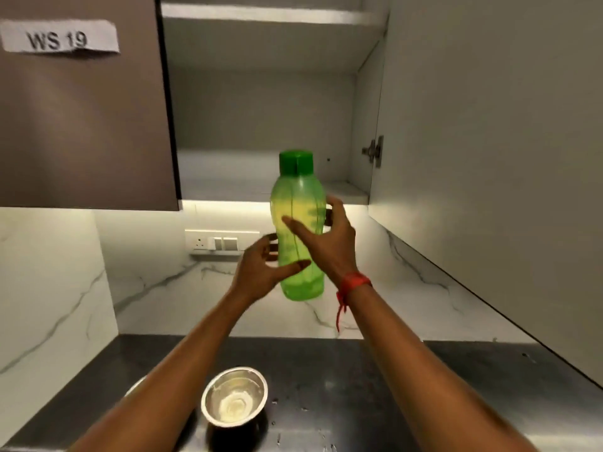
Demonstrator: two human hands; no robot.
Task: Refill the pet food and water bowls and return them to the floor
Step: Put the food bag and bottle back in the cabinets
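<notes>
A translucent green water bottle point(298, 203) with a closed green cap is held upright in the air in front of the open wall cabinet. My right hand point(326, 243) wraps its middle from the right. My left hand point(261, 269) cups its lower part from the left, thumb across the front. Below, on the dark steel counter, stands a small steel bowl point(234, 401) with clear water in it. Part of a second steel bowl point(132, 388) peeks out from under my left forearm; what it holds is hidden.
The cabinet door point(489, 158) stands open on the right, jutting out over the counter. The cabinet shelf point(254, 187) is bare. A closed brown door point(81, 125) labelled WS 19 is at left. A switch panel point(218, 243) sits on the marble backsplash.
</notes>
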